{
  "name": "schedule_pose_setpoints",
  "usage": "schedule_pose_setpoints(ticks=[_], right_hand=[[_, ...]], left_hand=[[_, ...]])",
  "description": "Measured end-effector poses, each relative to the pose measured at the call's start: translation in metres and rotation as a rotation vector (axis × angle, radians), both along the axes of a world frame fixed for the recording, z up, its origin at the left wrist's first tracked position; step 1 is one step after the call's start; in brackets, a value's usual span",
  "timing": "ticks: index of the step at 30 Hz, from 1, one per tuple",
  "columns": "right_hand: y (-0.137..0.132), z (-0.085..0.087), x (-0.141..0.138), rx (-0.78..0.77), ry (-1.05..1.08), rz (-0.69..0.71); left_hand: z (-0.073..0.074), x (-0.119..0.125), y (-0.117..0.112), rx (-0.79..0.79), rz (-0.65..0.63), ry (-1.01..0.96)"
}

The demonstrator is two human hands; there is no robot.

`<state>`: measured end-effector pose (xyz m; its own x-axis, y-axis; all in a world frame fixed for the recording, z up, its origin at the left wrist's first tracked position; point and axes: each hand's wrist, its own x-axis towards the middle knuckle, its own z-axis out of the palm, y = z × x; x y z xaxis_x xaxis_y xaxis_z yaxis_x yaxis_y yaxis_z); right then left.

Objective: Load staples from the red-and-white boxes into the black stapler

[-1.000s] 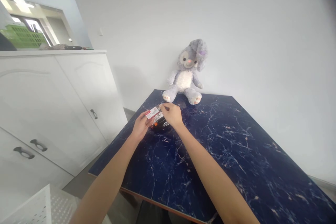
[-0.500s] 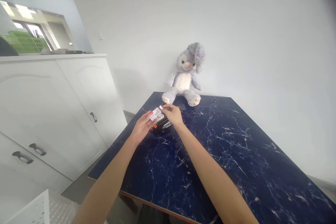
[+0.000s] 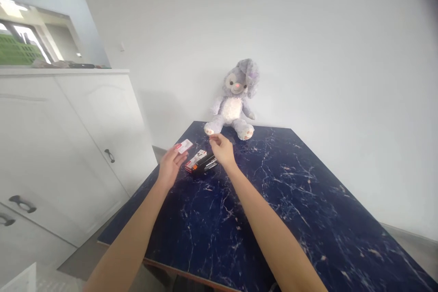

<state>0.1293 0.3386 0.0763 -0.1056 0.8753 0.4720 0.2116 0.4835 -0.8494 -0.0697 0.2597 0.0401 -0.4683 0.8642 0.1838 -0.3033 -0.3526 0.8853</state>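
My left hand (image 3: 169, 166) pinches a small white and red box (image 3: 185, 146) by its left end, above the table's far left part. To the right, my right hand (image 3: 222, 149) is raised with thumb and fingers drawn together; whatever is in them is too small to make out. Between the hands lies a black stapler-like object (image 3: 202, 164) with an orange end and a shiny metal part. Against its far side rests a second white and red box (image 3: 195, 159). My right hand partly covers the stapler-like object's far end.
A grey plush rabbit (image 3: 234, 100) sits at the back of the dark blue marbled table (image 3: 267, 219), against the wall. White cabinets (image 3: 89, 146) with dark handles stand on the left. A white perforated basket (image 3: 27, 280) is at the lower left.
My hands have moved apart. The left hand has carried the small box leftward, away from my right fingers, uncovering the second box beside the stapler-like object. The view has shifted slightly right.
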Motion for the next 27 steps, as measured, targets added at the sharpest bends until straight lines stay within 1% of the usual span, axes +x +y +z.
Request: schedule_pose_setpoints(ticks=[2,3,4,6,7,9,11,14,18,20,23,25,27], right_hand=[[0.003,-0.017,0.011,0.001,-0.096,-0.223],[0.003,-0.028,0.016,-0.022,-0.154,-0.307],[0.003,-0.040,0.021,-0.057,-0.219,-0.356],[0.001,-0.061,0.028,-0.110,-0.288,-0.353],[0.001,-0.068,0.030,-0.128,-0.308,-0.338],[0.000,-0.077,0.031,-0.149,-0.334,-0.304],[-0.001,-0.079,0.030,-0.163,-0.353,-0.269],[-0.002,-0.076,0.030,-0.165,-0.391,-0.221],[-0.004,-0.073,0.030,-0.152,-0.440,-0.212],[-0.004,-0.073,0.030,-0.145,-0.446,-0.221],[-0.004,-0.075,0.030,-0.120,-0.457,-0.213],[-0.003,-0.078,0.030,-0.095,-0.467,-0.191],[0.000,-0.082,0.030,-0.077,-0.480,-0.197]], left_hand=[[-0.005,-0.008,0.005,-0.083,0.151,0.083],[-0.008,-0.012,0.007,-0.155,0.232,0.161],[-0.012,-0.015,0.010,-0.223,0.284,0.240],[-0.020,-0.020,0.014,-0.307,0.320,0.353],[-0.023,-0.022,0.015,-0.323,0.315,0.391],[-0.029,-0.024,0.015,-0.338,0.320,0.477],[-0.033,-0.025,0.013,-0.353,0.331,0.589],[-0.035,-0.023,0.009,-0.356,0.314,0.754],[-0.034,-0.015,0.007,-0.280,0.258,0.925],[-0.033,-0.011,0.005,-0.223,0.200,0.985],[-0.032,-0.009,0.002,-0.134,0.073,1.135],[-0.032,-0.010,-0.002,-0.115,-0.007,1.247],[-0.031,-0.011,-0.004,-0.128,-0.074,1.309]])
